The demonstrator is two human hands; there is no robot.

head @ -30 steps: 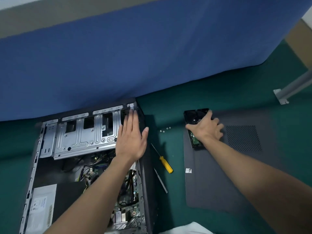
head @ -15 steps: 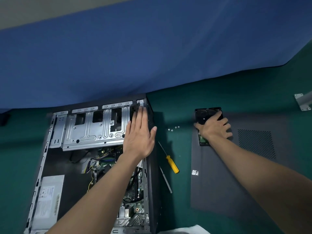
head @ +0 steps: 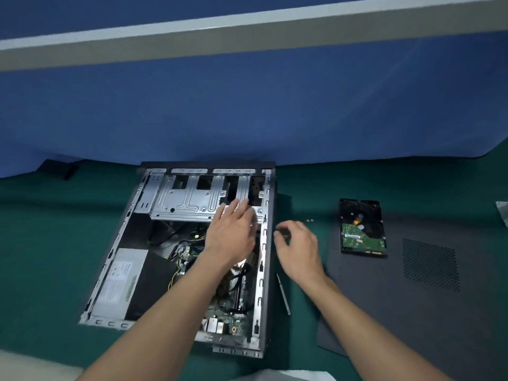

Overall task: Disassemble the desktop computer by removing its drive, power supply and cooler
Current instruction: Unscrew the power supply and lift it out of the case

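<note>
The open computer case [head: 132,232] lies on its side on the green table. Its silver drive cage [head: 189,202] spans the far end and the power supply [head: 121,279] with a white label sits at the left. My left hand [head: 233,232] hovers over the cage's right end, fingers straight and spread, blurred by motion. My right hand [head: 298,248] hangs just right of the case wall, fingers loosely curled, holding nothing I can see. The removed hard drive [head: 361,229] lies circuit board up on the grey side panel [head: 412,298]. The cooler is hidden under my left forearm.
Tiny screws [head: 309,220] lie between the case and the drive. A thin grey tool [head: 283,294] rests beside the case's right wall. A blue partition [head: 247,111] rises right behind the case. A dark object [head: 59,167] sits at the far left.
My right hand has let go of the hard drive and moved left toward the case. My left hand has lifted off the cage corner and shifted nearer. The yellow screwdriver is now hidden.
</note>
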